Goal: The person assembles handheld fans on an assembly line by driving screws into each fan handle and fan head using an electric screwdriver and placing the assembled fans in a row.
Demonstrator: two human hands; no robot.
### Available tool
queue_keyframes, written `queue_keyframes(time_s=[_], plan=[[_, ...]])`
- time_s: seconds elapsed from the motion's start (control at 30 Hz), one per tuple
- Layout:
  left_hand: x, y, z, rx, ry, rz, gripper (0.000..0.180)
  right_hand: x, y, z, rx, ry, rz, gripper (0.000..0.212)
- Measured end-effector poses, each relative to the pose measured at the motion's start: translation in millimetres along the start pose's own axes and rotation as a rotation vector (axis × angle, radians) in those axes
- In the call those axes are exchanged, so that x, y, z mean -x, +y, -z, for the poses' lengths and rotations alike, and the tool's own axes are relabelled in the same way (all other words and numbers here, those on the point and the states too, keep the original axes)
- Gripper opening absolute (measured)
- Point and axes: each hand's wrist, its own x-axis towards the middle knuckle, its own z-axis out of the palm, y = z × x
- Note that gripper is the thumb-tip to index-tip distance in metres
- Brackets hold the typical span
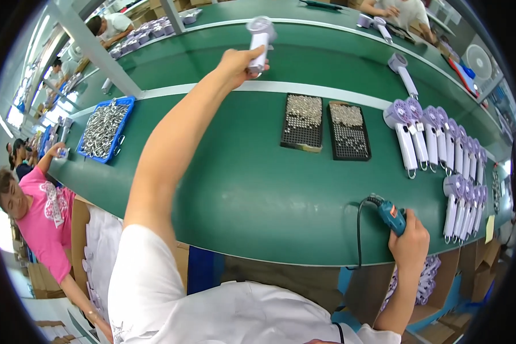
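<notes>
Over on the workbench's (258,209) left lies a tray (124,121) of metal hooks (102,129); midway along, two perforated trays (298,139) sit side by side; right of them, handheld fans (407,148) line up in two groups, one nearer the front edge; another fan (260,45) is in the left hand (241,64), above the far side; a power driver (391,218), in the right hand (410,241), is left of the nearer group.

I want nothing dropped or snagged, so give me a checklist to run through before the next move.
1. Left hand grips the white-and-lilac handheld fan: ok.
2. Right hand grips the teal power tool: ok.
3. Tool's black cord lies clear of the black trays: ok.
4. Black trays rest on the green bench, with small metal parts in them: ok.
5. Tool's working tip is sound: cannot tell, it is not visible.
</notes>
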Motion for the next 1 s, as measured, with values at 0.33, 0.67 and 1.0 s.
queue_keyframes(time_s=[0.33,0.67,1.0], plan=[[206.4,-54.1,-4.4,0.156,-0.085,0.16,0.034,-40.9,-14.0,29.4,-0.29,0.252,0.301,0.041],[195.6,-49.7,-26.6,-0.003,-0.094,0.228,0.042,-180.6,-178.0,59.3,-1.639,0.395,0.354,0.01],[191.6,-53.1,-2.5,0.078,-0.318,0.298,0.034,-220.0,-234.1,3.0,-1.748,0.309,0.291,0.02]])
